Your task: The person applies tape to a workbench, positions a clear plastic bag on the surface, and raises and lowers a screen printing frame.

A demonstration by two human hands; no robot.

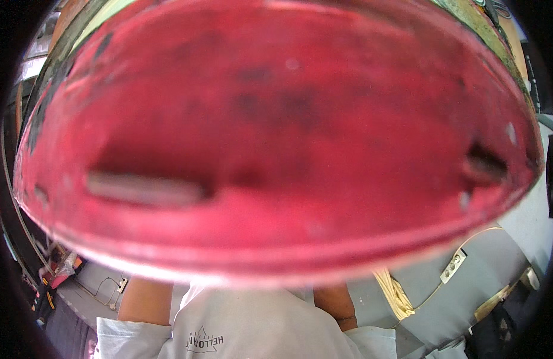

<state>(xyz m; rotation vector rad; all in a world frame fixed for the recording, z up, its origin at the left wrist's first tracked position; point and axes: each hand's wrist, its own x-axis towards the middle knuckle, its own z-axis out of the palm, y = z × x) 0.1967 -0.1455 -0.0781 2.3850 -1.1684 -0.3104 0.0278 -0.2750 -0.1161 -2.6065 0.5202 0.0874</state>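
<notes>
A large red painted panel, very close and blurred, fills most of the head view. Dark scuffs mark its surface, and grey shows through chipped patches at its left edge. A long narrow slot lies on its left side, and a small dark squarish opening on its right. My left arm and my right arm pass behind the panel's near edge, which hides both hands. Whether they touch or hold anything there cannot be seen.
On the grey floor at lower right lie a bundled pale-yellow cord and a white power strip. Several tools and a pinkish bag sit at lower left, with a socket on a dark cable nearby.
</notes>
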